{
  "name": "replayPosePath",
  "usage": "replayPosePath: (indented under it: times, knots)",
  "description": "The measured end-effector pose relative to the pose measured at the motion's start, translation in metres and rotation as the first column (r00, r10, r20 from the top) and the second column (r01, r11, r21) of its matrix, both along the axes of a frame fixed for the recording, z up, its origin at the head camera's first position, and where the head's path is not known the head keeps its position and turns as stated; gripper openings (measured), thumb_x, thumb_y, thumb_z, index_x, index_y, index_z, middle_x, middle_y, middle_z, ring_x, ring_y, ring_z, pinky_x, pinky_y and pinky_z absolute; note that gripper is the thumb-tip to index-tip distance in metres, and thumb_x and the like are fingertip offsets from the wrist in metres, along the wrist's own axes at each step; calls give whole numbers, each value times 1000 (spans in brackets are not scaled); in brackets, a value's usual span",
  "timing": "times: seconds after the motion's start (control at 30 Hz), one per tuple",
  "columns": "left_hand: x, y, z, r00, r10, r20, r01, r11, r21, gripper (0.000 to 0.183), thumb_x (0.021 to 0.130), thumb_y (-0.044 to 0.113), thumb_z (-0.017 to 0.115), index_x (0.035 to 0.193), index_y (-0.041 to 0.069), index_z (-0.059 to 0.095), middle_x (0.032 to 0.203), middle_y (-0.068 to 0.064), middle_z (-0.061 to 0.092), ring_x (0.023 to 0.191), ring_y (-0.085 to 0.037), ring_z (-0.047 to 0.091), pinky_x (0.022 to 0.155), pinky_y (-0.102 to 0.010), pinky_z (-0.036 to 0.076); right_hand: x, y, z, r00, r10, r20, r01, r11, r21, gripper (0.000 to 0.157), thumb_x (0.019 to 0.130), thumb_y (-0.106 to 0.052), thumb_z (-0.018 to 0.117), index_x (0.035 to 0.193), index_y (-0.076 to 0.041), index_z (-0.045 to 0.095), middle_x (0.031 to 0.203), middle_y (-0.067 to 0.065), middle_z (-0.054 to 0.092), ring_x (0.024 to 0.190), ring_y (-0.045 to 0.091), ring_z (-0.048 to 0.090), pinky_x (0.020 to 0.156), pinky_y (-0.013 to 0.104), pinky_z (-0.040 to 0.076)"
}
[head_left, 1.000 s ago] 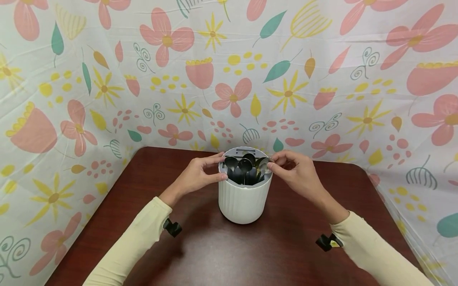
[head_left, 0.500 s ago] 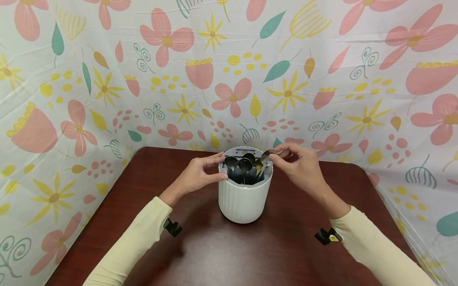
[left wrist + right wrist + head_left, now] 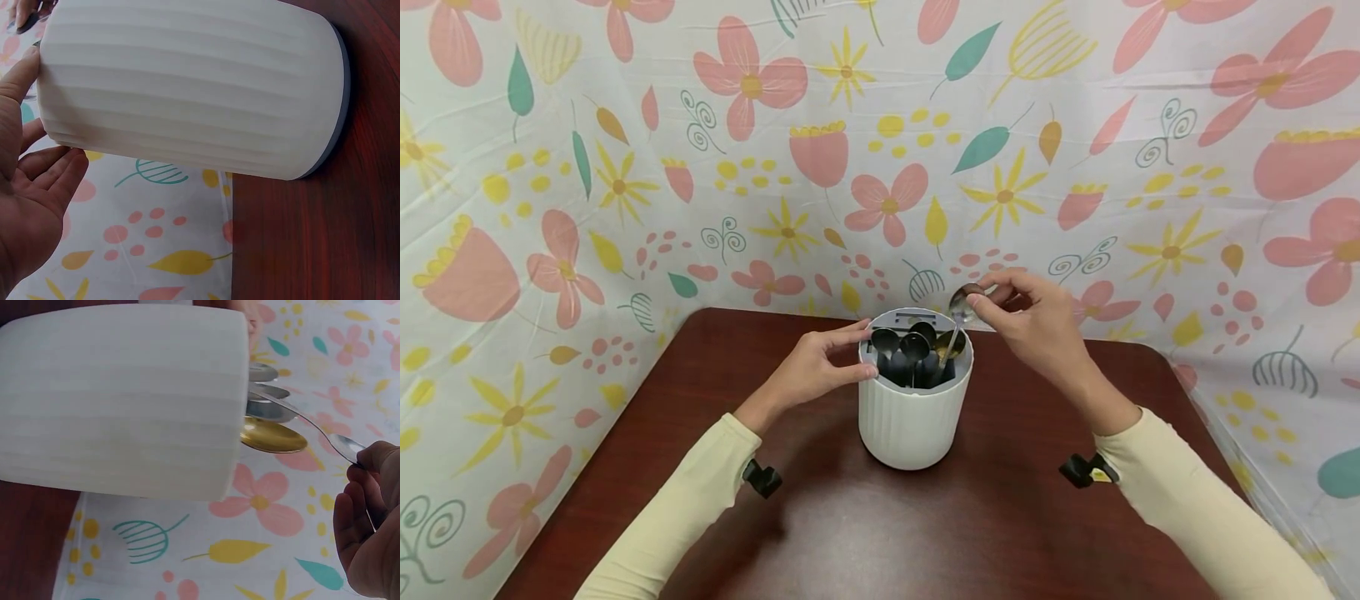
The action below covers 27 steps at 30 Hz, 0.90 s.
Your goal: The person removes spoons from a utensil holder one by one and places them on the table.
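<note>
We see the right hand [image 3: 1036,327] pinching a silver spoon [image 3: 344,447] by its bowl, the handle reaching into the white holder [image 3: 912,429]. The left hand [image 3: 815,362] grips the holder's rim.

Head camera looks from person's side, from above, forward and down; it is farthest off, so holder [image 3: 910,429], left hand [image 3: 820,360], right hand [image 3: 1033,325], table [image 3: 1000,517] and cloth [image 3: 880,87] all enter. Left wrist camera: close beside holder, picture turned sideways, rim [image 3: 43,94] toward left. Right wrist camera: close too, from opposite side, also sideways, rim toward right. Head and right wrist views share spoon [image 3: 345,447] at right hand; all three share holder.
</note>
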<state>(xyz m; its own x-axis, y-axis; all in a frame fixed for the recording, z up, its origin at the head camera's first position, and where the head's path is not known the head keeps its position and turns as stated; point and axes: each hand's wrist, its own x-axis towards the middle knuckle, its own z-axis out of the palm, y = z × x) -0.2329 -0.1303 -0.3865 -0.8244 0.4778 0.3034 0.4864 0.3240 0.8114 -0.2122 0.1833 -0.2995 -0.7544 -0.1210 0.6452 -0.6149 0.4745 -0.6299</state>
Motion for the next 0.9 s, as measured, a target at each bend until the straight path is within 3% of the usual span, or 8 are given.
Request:
replayPosePath:
  times: [0.2,0.37,0.57,0.9]
  knots:
    - [0,1,0,1000,-6,20,5,1000,23,61,87,30,85,141,12,63,151,6,54,139,-15,51,106,-49,49,-2,2,16,998,1,-57,-1,1000,-6,16,86,-3,82,101,-6,78,72,-5,62,65,2,61,59,15,46]
    - [0,1,1,1000,-4,22,3,1000,22,62,86,31,85,141,13,64,151,8,54,138,-12,52,104,-46,51,-4,4,32,999,-2,-54,1,1000,-13,16,86,-5,82,101,-5,77,71,-14,64,65,2,61,59,16,45]
    - [-1,0,2,1000,-6,24,5,1000,18,62,86,30,85,141,12,63,151,7,53,138,-12,52,104,-45,50,-5,8,51,997,-58,-46,57,998,-23,16,85,-8,83,100,-5,78,67,-20,62,62,-1,60,58,14,45]
    - [-2,0,0,1000,-11,29,11,1000,29,63,86,30,85,141,12,63,151,7,54,135,-13,54,103,-53,50,-1,22,82,998,-53,-40,52,998,-23,17,85,-9,83,102,-5,80,66,-13,65,59,3,60,56,15,45]
